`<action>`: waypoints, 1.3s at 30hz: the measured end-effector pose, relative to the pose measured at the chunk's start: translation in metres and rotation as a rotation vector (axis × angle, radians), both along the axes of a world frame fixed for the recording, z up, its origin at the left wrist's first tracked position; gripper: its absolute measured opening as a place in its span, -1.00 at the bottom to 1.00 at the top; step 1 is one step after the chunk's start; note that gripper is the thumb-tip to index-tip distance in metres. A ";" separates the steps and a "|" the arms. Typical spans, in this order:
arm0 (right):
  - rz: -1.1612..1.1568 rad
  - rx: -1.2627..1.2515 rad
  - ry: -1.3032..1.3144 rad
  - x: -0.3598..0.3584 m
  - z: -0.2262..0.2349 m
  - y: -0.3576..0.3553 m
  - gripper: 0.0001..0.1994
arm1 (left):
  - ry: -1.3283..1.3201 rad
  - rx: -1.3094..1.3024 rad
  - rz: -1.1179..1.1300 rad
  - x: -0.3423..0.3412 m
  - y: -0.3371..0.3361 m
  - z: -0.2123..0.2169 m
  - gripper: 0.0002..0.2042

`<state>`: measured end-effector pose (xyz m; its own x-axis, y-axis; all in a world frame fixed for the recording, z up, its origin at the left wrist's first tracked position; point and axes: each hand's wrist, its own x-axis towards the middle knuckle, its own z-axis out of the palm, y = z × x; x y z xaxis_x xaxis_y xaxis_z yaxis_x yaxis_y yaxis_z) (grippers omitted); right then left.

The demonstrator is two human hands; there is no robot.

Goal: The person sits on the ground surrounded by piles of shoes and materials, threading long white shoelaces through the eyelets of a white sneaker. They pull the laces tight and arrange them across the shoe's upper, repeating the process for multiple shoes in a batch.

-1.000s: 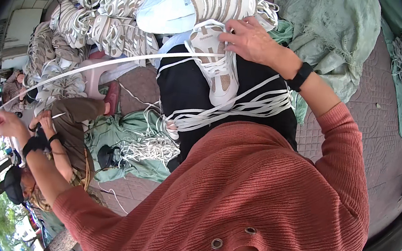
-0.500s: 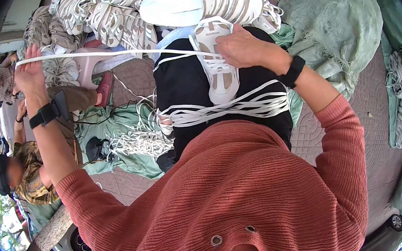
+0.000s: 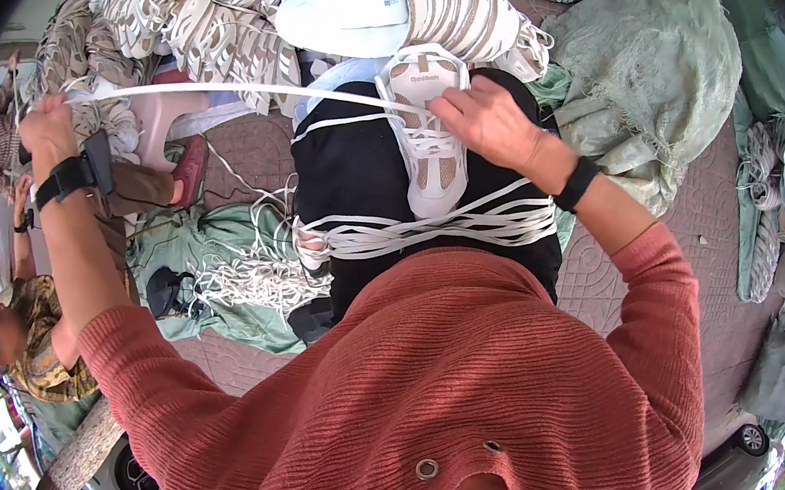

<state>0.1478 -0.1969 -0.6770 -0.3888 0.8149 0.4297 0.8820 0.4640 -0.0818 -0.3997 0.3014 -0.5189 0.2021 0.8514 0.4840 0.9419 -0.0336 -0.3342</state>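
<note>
Crossing the lap [image 3: 329,164] by its near edge, bundled laces [image 3: 393,241] lie below a pale shoe [image 3: 436,177], its tongue at the far edge. The right hand [image 3: 491,120] curls at the shoe's side; whether it pinches anything, I can't tell. Well out left, the left hand [image 3: 47,129], flat a moment ago, has closed round the long lace [image 3: 235,88], so that strand is probably held more firmly. Stacked shoes [image 3: 459,18] lie beyond.

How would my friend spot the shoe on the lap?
Find the black trousers beyond the red sweater. On them lies a white and beige sneaker, toe toward the sweater. Unlike the piled sneakers, it has a long white lace stretched to the left hand.
</note>
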 end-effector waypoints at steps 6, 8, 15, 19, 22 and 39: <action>-0.004 -0.071 0.176 0.011 -0.026 -0.025 -0.87 | 0.117 -0.039 0.054 -0.022 0.007 0.061 -0.75; -0.054 -0.130 0.254 0.016 -0.027 -0.035 -0.88 | 0.154 -0.049 0.088 -0.032 0.003 0.072 -0.74; -0.156 -0.138 0.344 0.003 -0.012 -0.029 -0.80 | -0.085 -0.229 0.057 0.005 -0.029 0.005 -0.75; -0.124 -0.075 0.072 -0.002 -0.008 -0.020 -0.79 | -1.584 -0.361 -0.149 0.040 -0.055 -0.055 -0.83; -0.128 -0.066 0.030 -0.005 -0.004 -0.020 -0.80 | -1.986 -0.348 -0.222 0.084 -0.091 -0.067 -0.88; -0.465 -0.381 0.947 -0.010 -0.028 -0.043 -0.79 | -0.488 -0.527 -1.253 0.379 -0.425 -0.164 -0.83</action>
<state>0.1376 -0.2399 -0.7049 0.3387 0.9373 0.0824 0.4698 -0.0926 -0.8779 -0.0209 -0.1240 -0.6826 0.8453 0.3395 0.4125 0.2158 -0.9233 0.3176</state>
